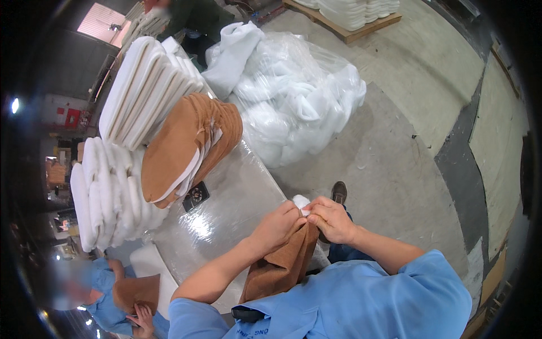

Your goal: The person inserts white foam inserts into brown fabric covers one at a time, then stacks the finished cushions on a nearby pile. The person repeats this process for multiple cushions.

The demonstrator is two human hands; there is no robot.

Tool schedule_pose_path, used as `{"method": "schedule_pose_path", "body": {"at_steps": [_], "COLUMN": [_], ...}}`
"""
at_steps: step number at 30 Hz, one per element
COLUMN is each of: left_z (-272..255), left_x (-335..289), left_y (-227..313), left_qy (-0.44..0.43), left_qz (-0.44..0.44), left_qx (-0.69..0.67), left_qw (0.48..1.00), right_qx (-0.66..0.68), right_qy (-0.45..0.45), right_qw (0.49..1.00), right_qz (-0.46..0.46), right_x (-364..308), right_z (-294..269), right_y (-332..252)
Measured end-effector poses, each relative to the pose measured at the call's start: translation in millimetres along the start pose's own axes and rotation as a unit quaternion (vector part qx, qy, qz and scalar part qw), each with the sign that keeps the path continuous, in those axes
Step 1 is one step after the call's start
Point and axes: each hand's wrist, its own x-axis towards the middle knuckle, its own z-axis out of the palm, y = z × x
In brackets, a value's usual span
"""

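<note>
A brown fabric cover (282, 265) hangs down between my forearms, against the front of my blue shirt. My left hand (280, 225) grips its top edge, fingers closed. Close beside it my right hand (332, 221) pinches the same edge. A bit of white padding (301, 201) pokes out between the two hands. On the table to the left lies a stack of brown covers (192, 141), with white edges showing between the layers. What sits inside the cover I hold is mostly hidden.
The table (237, 181) has a shiny plastic-wrapped top. Stacks of white foam pads (152, 85) and white padding (107, 192) stand at its far left. Beyond it sits a large clear bag of white stuffing (299, 96). A co-worker (107, 294) at lower left holds a brown piece.
</note>
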Motion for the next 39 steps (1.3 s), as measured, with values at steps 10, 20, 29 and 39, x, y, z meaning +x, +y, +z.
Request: {"method": "schedule_pose_path", "body": {"at_steps": [10, 20, 29, 39], "left_z": [31, 55, 101, 127], "left_x": [21, 42, 14, -1], "left_y": [-60, -117, -65, -68], "left_qy": [0.012, -0.083, -0.046, 0.024], "left_qz": [-0.060, -0.094, 0.046, -0.066], "left_qx": [-0.228, -0.224, 0.052, -0.280], "left_qw": [0.972, 0.966, 0.997, 0.958], "right_qx": [0.163, 0.242, 0.259, 0.393], "right_qy": [0.002, -0.070, -0.026, 0.066], "right_qw": [0.985, 0.962, 0.948, 0.861], "right_qz": [0.063, 0.101, 0.184, 0.315], "right_x": [24, 27, -55, -72], "right_z": [8, 40, 48, 59], "right_y": [37, 116, 103, 54]}}
